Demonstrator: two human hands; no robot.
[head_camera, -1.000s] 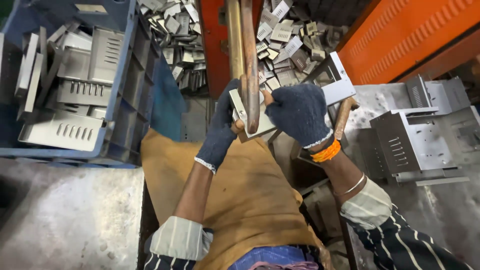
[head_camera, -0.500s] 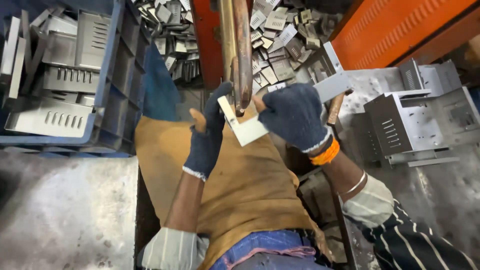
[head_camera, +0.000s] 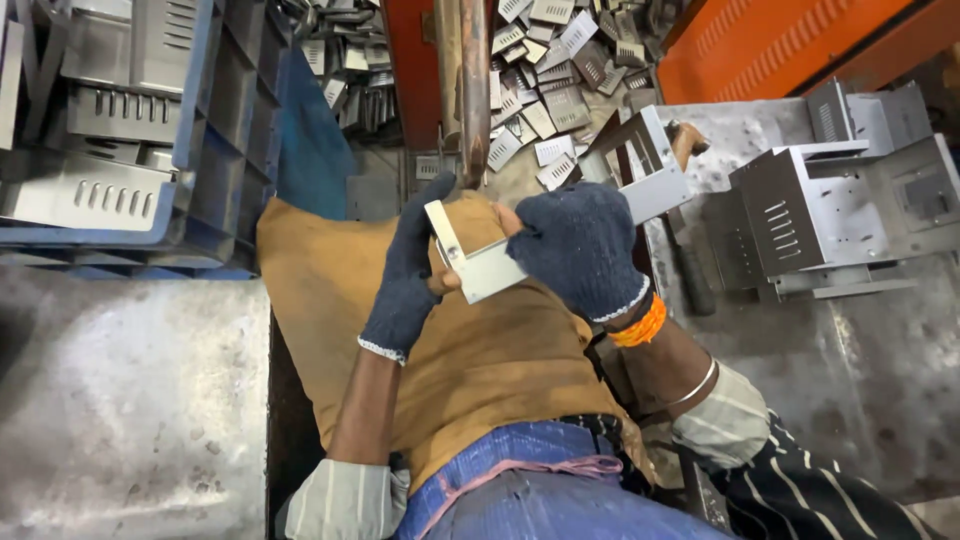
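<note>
- Both gloved hands grip a small bent sheet-metal bracket (head_camera: 478, 262): left hand (head_camera: 408, 272) closed on its upright flange, right hand (head_camera: 580, 250) clasped over its flat side
- The bracket sits just below the tip of the vertical press rod (head_camera: 474, 90); half a second ago it touched the rod, now it has dropped slightly and tilted, which suggests the spot is finished
- Left of the rod stands a blue crate (head_camera: 215, 160) of louvred plates; right of it, stacked metal housings (head_camera: 830, 200)

Bent pale sheet-metal bracket (head_camera: 478, 262), tilted, held over tan apron just under vertical rod.
</note>
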